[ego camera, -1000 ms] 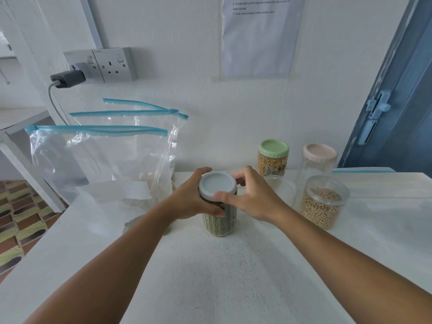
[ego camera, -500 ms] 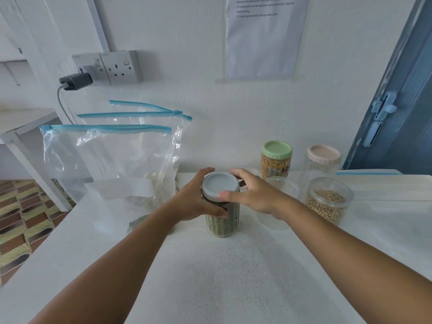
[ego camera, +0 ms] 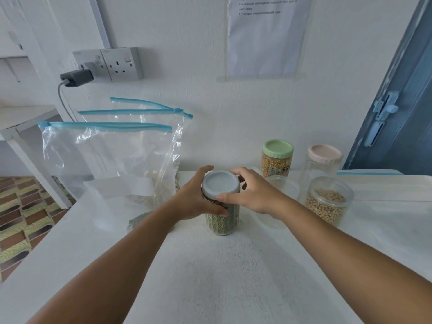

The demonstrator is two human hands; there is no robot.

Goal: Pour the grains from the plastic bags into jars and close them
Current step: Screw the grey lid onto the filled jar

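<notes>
A clear jar of green grains (ego camera: 221, 222) stands upright in the middle of the white table (ego camera: 233, 277). My left hand (ego camera: 191, 199) grips the jar's upper body from the left. A grey lid (ego camera: 221, 185) sits on the jar's mouth, and my right hand (ego camera: 253, 191) holds its rim with thumb and fingers curled round it. To the left stand two clear zip bags (ego camera: 109, 164) with blue seals, upright against the wall, with a few grains at the bottom.
Right of the hands: a green-lidded jar of yellow kernels (ego camera: 277, 159), a pink-lidded empty jar (ego camera: 323, 160), an open jar of beige beans (ego camera: 328, 202) and a loose clear lid (ego camera: 284, 189). A flat bag (ego camera: 374, 181) lies at far right. Wall sockets with a charger (ego camera: 77, 78) above.
My right hand has turned on the grey lid, fingers shifting round its rim. The left hand keeps its hold on the jar. The camera has shifted slightly.
</notes>
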